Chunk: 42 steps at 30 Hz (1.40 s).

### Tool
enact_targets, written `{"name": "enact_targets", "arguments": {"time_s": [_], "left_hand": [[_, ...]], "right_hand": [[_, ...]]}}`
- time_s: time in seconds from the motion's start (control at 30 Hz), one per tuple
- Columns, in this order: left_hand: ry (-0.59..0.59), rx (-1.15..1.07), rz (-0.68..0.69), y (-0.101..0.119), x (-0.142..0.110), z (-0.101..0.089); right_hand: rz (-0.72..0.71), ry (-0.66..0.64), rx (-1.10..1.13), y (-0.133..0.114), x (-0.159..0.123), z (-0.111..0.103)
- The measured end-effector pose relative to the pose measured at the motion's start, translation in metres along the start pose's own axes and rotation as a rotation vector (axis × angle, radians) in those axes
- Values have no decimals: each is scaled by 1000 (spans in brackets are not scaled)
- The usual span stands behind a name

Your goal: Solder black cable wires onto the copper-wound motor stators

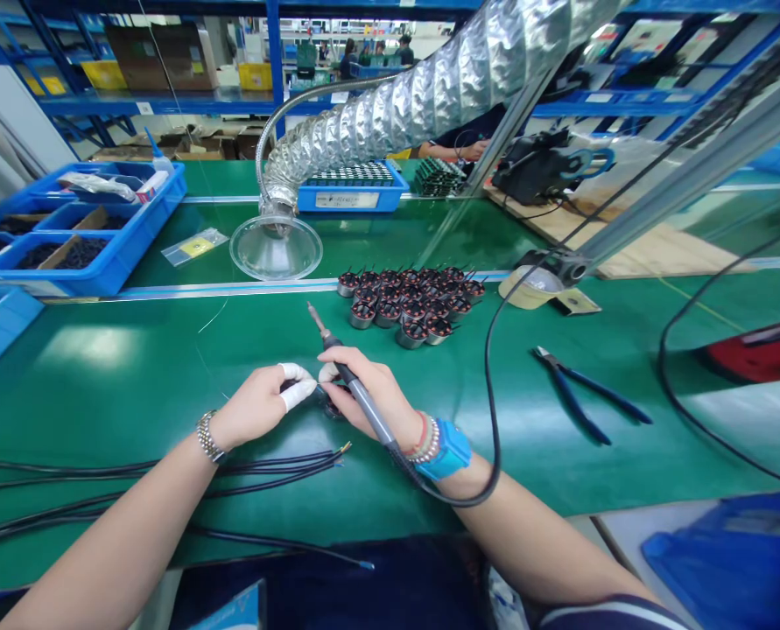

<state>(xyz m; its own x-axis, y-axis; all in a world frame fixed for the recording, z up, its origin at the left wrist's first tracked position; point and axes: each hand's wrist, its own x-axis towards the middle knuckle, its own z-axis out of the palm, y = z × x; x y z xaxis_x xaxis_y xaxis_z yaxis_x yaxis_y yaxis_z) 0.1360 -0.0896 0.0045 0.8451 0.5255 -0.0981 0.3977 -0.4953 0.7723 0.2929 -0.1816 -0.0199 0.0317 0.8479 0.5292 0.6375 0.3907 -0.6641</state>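
We are looking at a smooth, glossy green bench [114,394], where a slim soldering iron [371,411] is lying through the grip of the right hand [390,398], its dark, rounded handle tapering to a metal tip that is pointing up and away. The right fingers are closing on that handle, while their tips are bending in towards the left ones. The left hand [255,407] is keeping its white-covered fingertips narrowly together; we cannot tell whether they are pinching anything thin. A small, dark, round part [333,408] is sitting on the bench just under the right fingertips, mostly hidden from us.

Beyond the hands, short metal cylinders [412,331] with black and coppery tops are standing in a tight cluster. Crinkled silver foil is forming the duct [416,101], which is ending in a clear, flared hood [277,254].

Counting, we are finding two hands, one iron, one duct, one hood and one pair of blue-handled cutters [573,385], lying open at right. Two cylinders are standing foremost; the others are overlapping too closely to count. Several smooth black cables [87,505] are stretching in from the left.
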Motion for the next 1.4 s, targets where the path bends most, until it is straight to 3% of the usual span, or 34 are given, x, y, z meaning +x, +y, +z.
{"name": "enact_targets", "arguments": {"time_s": [0.27,0.93,1.1,1.3,1.4], "left_hand": [[10,-1,26,-1,-1,1],[-40,-225,-67,-7,3,3],[-82,-293,-96,-8,3,2],[-91,-219,-132,-11,2,2],[-67,-310,-127,-11,2,5]], "right_hand": [[-40,-22,-51,4,-9,1],[-80,-26,-45,6,-7,4],[-161,-34,-42,7,-6,6],[-297,-49,-96,10,-1,4],[-282,-60,-77,10,-1,5]]}}
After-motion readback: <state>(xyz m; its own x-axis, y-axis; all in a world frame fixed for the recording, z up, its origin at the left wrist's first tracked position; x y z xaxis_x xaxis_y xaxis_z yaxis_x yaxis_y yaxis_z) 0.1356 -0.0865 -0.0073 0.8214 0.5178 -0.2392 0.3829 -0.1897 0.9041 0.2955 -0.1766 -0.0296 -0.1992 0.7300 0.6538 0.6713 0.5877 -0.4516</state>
